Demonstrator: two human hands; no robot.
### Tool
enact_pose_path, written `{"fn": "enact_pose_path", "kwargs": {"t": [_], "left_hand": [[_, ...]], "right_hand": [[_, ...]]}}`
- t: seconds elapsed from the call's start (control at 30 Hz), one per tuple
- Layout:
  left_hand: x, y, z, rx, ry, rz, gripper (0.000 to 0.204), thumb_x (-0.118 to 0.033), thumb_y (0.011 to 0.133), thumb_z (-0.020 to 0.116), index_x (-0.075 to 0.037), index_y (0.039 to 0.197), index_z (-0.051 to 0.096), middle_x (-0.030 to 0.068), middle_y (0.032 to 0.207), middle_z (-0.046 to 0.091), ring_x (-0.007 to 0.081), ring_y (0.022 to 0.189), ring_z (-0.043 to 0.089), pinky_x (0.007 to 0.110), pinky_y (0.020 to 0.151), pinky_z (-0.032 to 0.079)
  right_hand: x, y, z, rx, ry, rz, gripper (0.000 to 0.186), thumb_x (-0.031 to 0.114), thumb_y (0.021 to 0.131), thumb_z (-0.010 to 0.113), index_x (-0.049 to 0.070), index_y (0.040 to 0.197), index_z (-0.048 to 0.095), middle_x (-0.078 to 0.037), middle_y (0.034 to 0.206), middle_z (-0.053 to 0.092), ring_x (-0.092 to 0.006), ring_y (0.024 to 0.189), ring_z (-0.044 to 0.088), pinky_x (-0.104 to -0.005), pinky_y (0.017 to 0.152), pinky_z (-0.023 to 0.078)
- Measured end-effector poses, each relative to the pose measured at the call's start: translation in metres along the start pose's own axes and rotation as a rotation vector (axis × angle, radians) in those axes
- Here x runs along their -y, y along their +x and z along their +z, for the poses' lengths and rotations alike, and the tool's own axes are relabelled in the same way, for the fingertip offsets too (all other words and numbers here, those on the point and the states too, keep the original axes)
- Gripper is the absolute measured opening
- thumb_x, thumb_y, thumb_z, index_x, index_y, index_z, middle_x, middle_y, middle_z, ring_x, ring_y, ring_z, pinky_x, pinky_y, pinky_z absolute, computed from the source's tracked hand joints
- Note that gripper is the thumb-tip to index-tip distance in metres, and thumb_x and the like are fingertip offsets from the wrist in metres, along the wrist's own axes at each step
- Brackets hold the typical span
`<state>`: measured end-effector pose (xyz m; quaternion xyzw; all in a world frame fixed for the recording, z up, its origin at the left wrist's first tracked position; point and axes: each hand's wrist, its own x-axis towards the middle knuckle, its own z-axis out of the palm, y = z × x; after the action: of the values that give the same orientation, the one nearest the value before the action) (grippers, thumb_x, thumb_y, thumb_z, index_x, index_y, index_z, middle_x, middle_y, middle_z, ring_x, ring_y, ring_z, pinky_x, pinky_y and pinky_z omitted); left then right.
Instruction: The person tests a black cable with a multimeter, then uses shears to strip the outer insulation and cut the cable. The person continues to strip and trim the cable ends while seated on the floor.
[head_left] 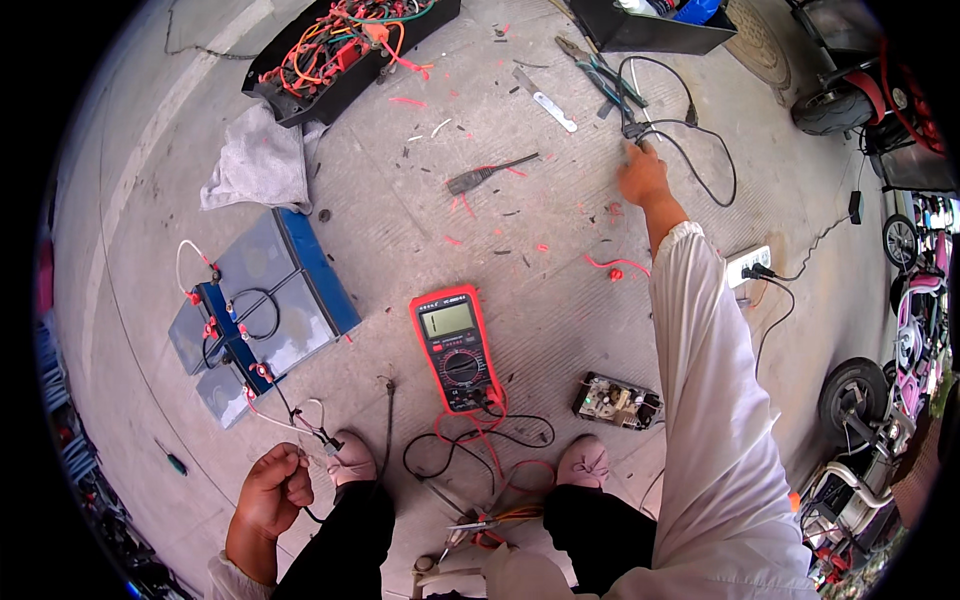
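Note:
My left hand (268, 492) is closed, its curled fingers around a thin black cable whose slack hangs below it. Just beyond those fingers lies a small dark connector (330, 443) with white leads running to the blue-grey batteries (255, 290) at left. Far to the right, my outstretched right hand (645, 180) has its fingertips pinched at a black plug (634, 130) on a looped black cord (735, 170). A red-framed multimeter (462, 368) lies between, its display lit. Its red and black test leads (520, 443) coil near my feet.
Pliers (610, 80), a knife-like blade (550, 108) and a black cable end (470, 181) lie ahead. A black bin of wires (300, 105), a grey cloth (262, 155), an exposed circuit board (617, 402) and a white power strip (746, 268) surround the work. Scooters (850, 400) stand at right.

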<state>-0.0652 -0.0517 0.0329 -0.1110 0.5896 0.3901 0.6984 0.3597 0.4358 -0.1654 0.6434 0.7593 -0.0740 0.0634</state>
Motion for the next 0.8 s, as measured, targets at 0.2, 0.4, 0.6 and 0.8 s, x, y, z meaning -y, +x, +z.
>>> {"fn": "enact_pose_path", "kwargs": {"t": [0.2, 0.4, 0.6, 0.8], "left_hand": [[-0.01, 0.006, 0.009, 0.033, 0.021, 0.016, 0.013, -0.018, 0.093, 0.058, -0.005, 0.092, 0.053, -0.0023, 0.061, 0.034, 0.0087, 0.051, 0.027, 0.024, 0.047, 0.026], [-0.003, -0.01, 0.011, 0.065, -0.01, 0.073, 0.012, -0.016, 0.094, 0.056, -0.004, 0.093, 0.054, -0.0022, 0.06, 0.035, 0.0088, 0.05, 0.027, 0.025, 0.048, 0.025], [0.014, -0.055, 0.038, 0.288, 0.057, 0.107, 0.02, -0.023, 0.092, 0.054, -0.003, 0.089, 0.057, -0.0017, 0.057, 0.034, 0.0104, 0.05, 0.029, 0.027, 0.048, 0.026], [0.038, -0.156, 0.048, 0.477, 0.092, 0.408, 0.027, -0.024, 0.094, 0.051, 0.001, 0.086, 0.059, -0.001, 0.057, 0.036, 0.0114, 0.05, 0.031, 0.028, 0.05, 0.028]], "right_hand": [[-0.017, 0.0, -0.001, -0.185, 0.197, 0.003, 0.038, 0.02, 0.086, 0.057, 0.004, 0.121, 0.06, -0.024, 0.127, 0.056, -0.0386, 0.114, 0.056, -0.0445, 0.097, 0.045], [-0.031, -0.059, -0.067, -0.525, 0.359, 0.3, 0.027, 0.017, 0.083, 0.065, 0.005, 0.107, 0.066, -0.018, 0.088, 0.069, -0.0376, 0.085, 0.065, -0.0436, 0.078, 0.052], [-0.117, -0.128, -0.198, -0.864, 0.996, 0.221, 0.022, 0.016, 0.093, 0.06, 0.0, 0.107, 0.066, -0.005, 0.083, 0.068, -0.0115, 0.072, 0.063, -0.0261, 0.065, 0.051], [-0.064, -0.288, -0.43, -0.886, 1.428, -0.315, 0.026, 0.013, 0.099, 0.056, -0.004, 0.117, 0.062, -0.007, 0.093, 0.067, -0.0115, 0.079, 0.062, -0.0243, 0.072, 0.053]]}}
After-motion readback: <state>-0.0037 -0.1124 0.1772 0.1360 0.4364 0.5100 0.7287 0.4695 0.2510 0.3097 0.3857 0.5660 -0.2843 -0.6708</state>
